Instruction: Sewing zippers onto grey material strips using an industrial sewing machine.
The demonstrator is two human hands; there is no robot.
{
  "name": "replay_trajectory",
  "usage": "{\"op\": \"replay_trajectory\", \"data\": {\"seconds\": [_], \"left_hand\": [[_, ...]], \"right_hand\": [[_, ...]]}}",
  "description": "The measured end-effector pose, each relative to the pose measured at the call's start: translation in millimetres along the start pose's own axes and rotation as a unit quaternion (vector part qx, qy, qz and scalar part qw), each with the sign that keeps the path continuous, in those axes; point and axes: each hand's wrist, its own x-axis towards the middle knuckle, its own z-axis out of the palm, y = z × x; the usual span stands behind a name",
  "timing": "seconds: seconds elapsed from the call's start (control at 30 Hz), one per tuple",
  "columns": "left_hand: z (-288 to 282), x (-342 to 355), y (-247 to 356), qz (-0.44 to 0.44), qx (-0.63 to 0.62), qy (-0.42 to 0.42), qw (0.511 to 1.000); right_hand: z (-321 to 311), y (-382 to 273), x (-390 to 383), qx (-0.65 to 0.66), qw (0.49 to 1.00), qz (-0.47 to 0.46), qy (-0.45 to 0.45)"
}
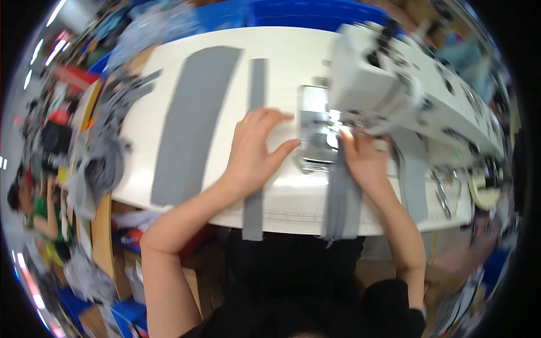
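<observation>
From where I stand, the person's right hand [366, 160] is up at the needle end of the white sewing machine [406, 84], fingertips against a folded grey strip [340, 197]; whether they pinch it or only press it down, I can't tell. That strip runs from beside the shiny metal plate [316, 127] towards the person and hangs over the near edge of the worktop [293, 200].

The left hand [251, 152] holds nothing that I can see, thumb and forefinger well apart, their tips pointing at the plate. It covers the middle of a narrow grey strip [258, 81], which starts short of the worktop's far edge and also overhangs the near one.

A broad grey panel [194, 124] lies towards the left edge, stretching from near the far edge almost to the near-left corner. Another grey piece [414, 180] lies right of the right hand, with metal scissors [442, 194] by the near-right corner (someone in green [42, 217] sits further off, beyond the left edge).
</observation>
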Motion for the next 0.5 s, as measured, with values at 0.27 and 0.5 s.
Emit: {"op": "replay_trajectory", "data": {"seconds": [0.27,0.5], "left_hand": [[12,-27,-47,-0.029,0.131,0.060,0.989],[-68,-58,-27,-0.221,-0.072,-0.188,0.954]], "right_hand": [[-148,-166,-35,0.247,0.897,-0.245,-0.274],[-110,-169,-40,0.426,0.886,-0.065,-0.171]]}}
